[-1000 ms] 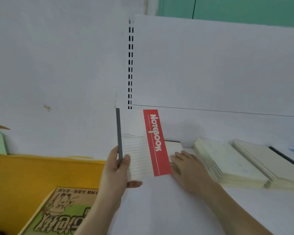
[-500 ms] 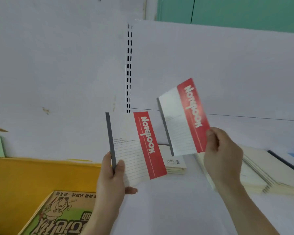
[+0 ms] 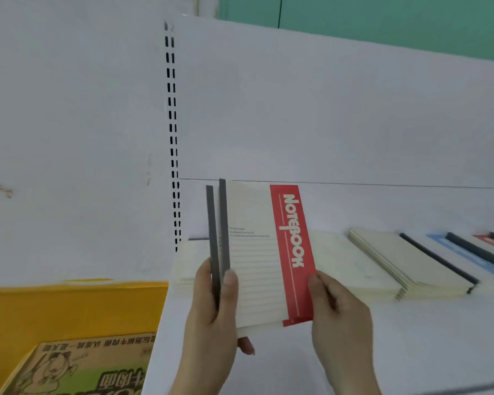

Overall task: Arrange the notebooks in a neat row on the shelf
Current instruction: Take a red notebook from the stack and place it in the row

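Two red-and-white notebooks [image 3: 257, 252] with dark grey spines are held upright together above the white shelf [image 3: 411, 337], one behind the other. My left hand [image 3: 211, 317] grips them at the spine side, thumb on the front cover. My right hand [image 3: 340, 317] pinches the red strip along their right edge. Behind them a cream stack [image 3: 183, 266] lies flat on the shelf, partly hidden. To the right lie more stacks: cream notebooks [image 3: 397, 266], then blue [image 3: 454, 252] and red ones [image 3: 491, 240] with dark spines.
A yellow bin [image 3: 69, 315] stands lower left, holding a green book with a cartoon cover [image 3: 77, 372]. A white back panel with a slotted upright [image 3: 173, 138] rises behind the shelf. Green wall shows at the top right.
My right hand brought its notebook down and left, joining it to the one in my left hand. Both notebooks now sit together, held by both hands.
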A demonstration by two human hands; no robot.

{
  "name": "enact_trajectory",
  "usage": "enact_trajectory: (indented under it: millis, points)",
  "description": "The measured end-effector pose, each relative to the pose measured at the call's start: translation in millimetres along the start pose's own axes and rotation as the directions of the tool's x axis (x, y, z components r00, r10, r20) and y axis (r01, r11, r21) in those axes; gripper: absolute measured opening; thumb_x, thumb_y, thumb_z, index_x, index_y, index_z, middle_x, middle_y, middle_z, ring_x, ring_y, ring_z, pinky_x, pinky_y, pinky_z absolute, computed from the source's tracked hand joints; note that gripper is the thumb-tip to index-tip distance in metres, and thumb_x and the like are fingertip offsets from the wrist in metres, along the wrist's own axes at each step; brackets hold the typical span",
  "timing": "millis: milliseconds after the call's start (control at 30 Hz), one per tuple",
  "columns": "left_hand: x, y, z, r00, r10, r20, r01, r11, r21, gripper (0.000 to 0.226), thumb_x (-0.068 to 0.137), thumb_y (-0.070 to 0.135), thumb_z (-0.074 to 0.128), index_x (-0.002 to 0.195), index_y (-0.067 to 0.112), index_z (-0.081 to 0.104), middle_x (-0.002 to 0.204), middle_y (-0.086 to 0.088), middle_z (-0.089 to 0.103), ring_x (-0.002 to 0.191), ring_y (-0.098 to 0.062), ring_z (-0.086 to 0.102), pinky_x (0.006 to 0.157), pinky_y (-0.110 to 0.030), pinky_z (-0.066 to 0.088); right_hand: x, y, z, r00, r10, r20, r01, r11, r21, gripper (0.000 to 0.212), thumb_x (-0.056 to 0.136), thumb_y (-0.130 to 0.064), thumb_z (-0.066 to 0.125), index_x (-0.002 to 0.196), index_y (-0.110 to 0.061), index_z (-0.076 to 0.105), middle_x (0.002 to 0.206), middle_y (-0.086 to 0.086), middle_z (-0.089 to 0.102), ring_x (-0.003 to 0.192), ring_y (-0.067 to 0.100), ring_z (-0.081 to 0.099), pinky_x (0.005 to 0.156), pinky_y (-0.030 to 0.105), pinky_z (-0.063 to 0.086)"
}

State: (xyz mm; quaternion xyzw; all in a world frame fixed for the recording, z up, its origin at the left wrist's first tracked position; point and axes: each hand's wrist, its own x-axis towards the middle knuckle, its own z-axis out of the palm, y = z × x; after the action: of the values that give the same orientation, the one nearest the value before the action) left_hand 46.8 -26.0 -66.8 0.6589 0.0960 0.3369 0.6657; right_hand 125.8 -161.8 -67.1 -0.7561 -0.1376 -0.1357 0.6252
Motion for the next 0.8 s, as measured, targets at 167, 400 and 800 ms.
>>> enact_trajectory:
  millis: [167,400,800]
  points:
    - [-2,-5,26,0.975,-0.13,0.18,0.156,0.978,-0.14,0.044,0.103,0.016,0.045,0.112,0.057,0.059,0.102,0.016,0.07,0.086,-0.019,0.071,0.055,-0.049,0.061,-5,3,-34,0.999,0.012,-0.029,-0.01,0.998,0.061,0.035,0.098,-0.021,0.05,0.103,-0.053,0.064,0.095,-0.032,0.068,0.09,-0.006,0.065,0.079,0.022,0.052]
    - [-34,-3,113,0.977,-0.06,0.205,0.075,0.995,-0.068,0.045,0.105,0.015,0.041,0.135,0.049,0.044,0.099,0.019,0.068,0.073,-0.02,0.068,0.049,-0.039,0.059,-1,19,-120,1.0,0.001,-0.016,-0.001,1.0,-0.013,0.039,0.1,-0.024,0.045,0.113,-0.061,0.05,0.096,-0.038,0.063,0.094,-0.015,0.058,0.072,0.007,0.047]
    - [-118,-5,349,0.967,0.012,0.253,0.003,0.998,-0.059,0.065,0.102,0.011,0.047,0.146,0.054,0.027,0.118,0.004,0.067,0.066,-0.026,0.07,0.042,-0.038,0.055,26,97,-369,0.991,-0.106,0.079,0.131,0.858,-0.497,0.068,0.079,-0.058,0.046,0.139,-0.054,0.015,0.129,-0.042,0.017,0.121,-0.01,0.032,0.097,0.008,0.037]
